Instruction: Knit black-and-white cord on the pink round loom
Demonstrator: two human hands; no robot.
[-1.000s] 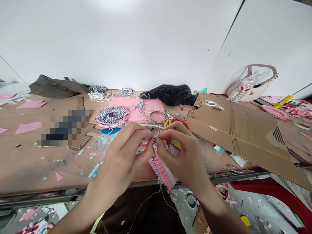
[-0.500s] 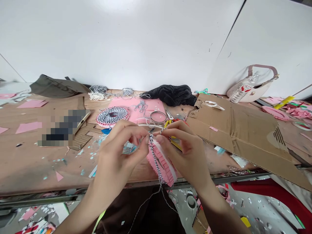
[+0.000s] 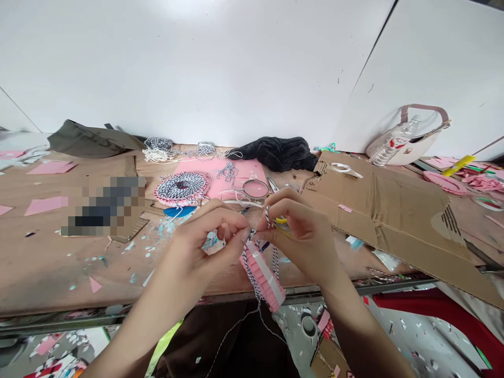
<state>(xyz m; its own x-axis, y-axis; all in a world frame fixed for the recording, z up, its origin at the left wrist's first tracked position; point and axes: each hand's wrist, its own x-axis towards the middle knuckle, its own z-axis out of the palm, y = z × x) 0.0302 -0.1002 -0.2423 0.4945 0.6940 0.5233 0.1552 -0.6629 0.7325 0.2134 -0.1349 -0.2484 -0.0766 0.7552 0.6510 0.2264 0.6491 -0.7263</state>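
My left hand pinches a black-and-white twisted cord between thumb and fingertips, at the top of a pink pleated piece with a white strip along it. Beside it my right hand is also closed on the cord, which loops up over its index finger. The pink piece hangs tilted below the fingertips, over the table's front edge. Doubled cord runs down along it, with thin loose ends trailing over my lap. How the cord joins the piece is hidden by my fingers.
Behind my left hand lies a round coil of the same cord on a pink base. Scissors, a black cloth and a large cardboard sheet lie farther back and right. A bottle leans on a white bag.
Both hands have come slightly lower. The right hand has lifted a cord loop over its finger, and cord now hangs on the right of the pink piece, which has turned.
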